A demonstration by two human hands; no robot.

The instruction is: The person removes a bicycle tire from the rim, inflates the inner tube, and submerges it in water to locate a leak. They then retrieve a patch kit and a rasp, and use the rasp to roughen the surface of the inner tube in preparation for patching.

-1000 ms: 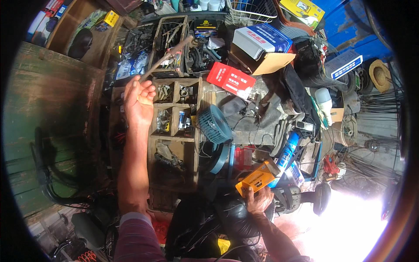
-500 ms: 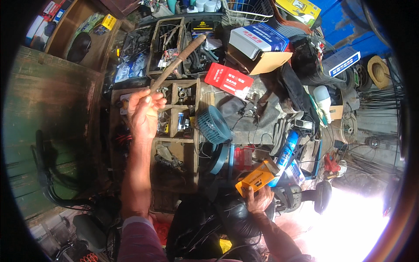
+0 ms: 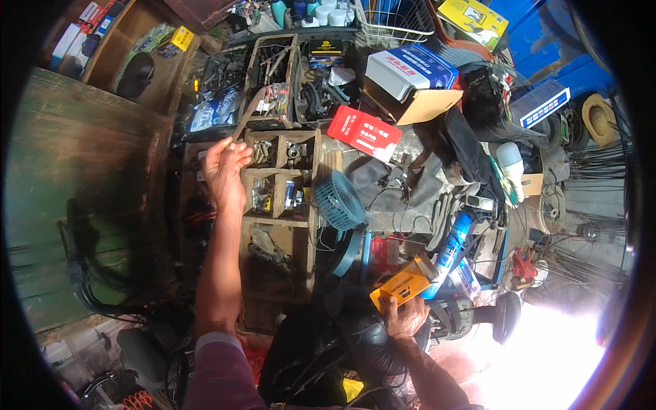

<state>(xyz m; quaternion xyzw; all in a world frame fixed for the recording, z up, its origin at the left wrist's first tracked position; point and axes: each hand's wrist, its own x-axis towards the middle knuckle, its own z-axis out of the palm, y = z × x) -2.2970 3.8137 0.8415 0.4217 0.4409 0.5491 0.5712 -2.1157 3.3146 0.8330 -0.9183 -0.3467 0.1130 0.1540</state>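
My left hand [image 3: 229, 171] grips the lower end of a long brown, rusty-looking rod [image 3: 249, 116], held slanting up over the top of a wooden compartment tray [image 3: 311, 253] that has small bolts [image 3: 262, 152] and metal parts in its sections. At the lower right, my right hand [image 3: 404, 315] holds an orange box [image 3: 402, 283] by its lower end, its fingers curled against it. The box lies beside a blue spray can [image 3: 449, 249]. Just right of the tray stands a round blue-grey plastic fan wheel [image 3: 340, 203].
A red box [image 3: 363, 132], an opened blue-and-white carton [image 3: 408, 78], a white bulb [image 3: 511, 161] and tangled wires crowd the bench. An open wooden drawer [image 3: 96, 65] is at the upper left, above a green door [image 3: 89, 150]. A wire basket [image 3: 393, 20] sits at the back.
The rod in my left hand swung right, then came back lower and more upright, its far end now nearer the upper crate. My right hand stays on the orange box; the view has shifted slightly.
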